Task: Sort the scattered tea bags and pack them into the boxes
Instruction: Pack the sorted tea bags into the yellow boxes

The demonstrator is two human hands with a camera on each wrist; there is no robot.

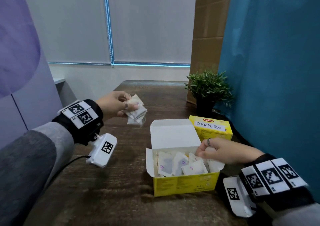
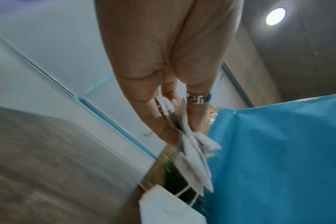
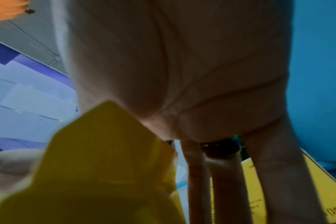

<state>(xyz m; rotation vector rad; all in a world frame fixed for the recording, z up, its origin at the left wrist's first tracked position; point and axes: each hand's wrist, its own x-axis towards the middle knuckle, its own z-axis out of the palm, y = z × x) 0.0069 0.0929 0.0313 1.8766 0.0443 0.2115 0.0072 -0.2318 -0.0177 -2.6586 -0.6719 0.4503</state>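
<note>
My left hand [image 1: 131, 104] hovers over the table's far left and grips a loose bundle of white tea bags [image 1: 137, 112]. The left wrist view shows the bundle of tea bags [image 2: 194, 154] pinched between the fingers [image 2: 159, 121] and the ringed thumb. An open yellow box [image 1: 185, 184] stands at the front, lid up, with several tea bags [image 1: 180, 163] inside. My right hand [image 1: 200, 154] dips its fingertips into the box's back right corner. In the right wrist view a yellow flap [image 3: 105, 159] hides the fingertips. A shut yellow box [image 1: 213, 130] labelled Black Tea sits behind.
A potted plant [image 1: 209, 87] stands at the back right of the dark wooden table [image 1: 103, 191], before a tall cardboard carton [image 1: 207, 35]. A blue curtain [image 1: 268, 70] closes the right side and a purple panel [image 1: 17, 52] the left.
</note>
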